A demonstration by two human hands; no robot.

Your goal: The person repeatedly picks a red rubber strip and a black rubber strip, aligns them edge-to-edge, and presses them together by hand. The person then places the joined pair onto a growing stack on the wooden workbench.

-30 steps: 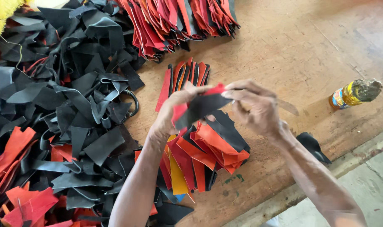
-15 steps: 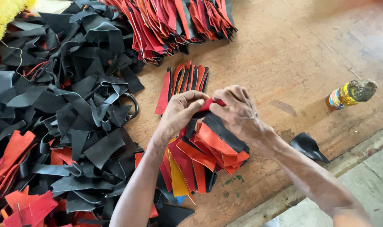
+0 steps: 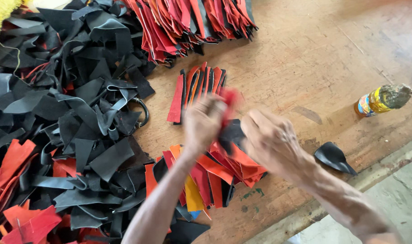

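My left hand (image 3: 202, 123) pinches a red leather strip (image 3: 229, 100) with a black piece (image 3: 231, 135) hanging below it, held between both hands. My right hand (image 3: 270, 141) is beside it and blurred by motion; its grip on the black piece cannot be made out. Both hands hover over a small heap of red, orange and black cut pieces (image 3: 224, 174) on the wooden table (image 3: 305, 58). A fanned row of red and black strips (image 3: 197, 90) lies just beyond the hands.
A big pile of black and red leather scraps (image 3: 66, 131) covers the left side, with a metal ring (image 3: 142, 113) in it. More red strips (image 3: 188, 22) lie at the top. A capped yellow glue bottle (image 3: 382, 100) lies at right; a black scrap (image 3: 335, 157) sits near the table edge.
The hands have shifted slightly down and left over the heap and are now moving fast, blurred. The red strip stands up between them.
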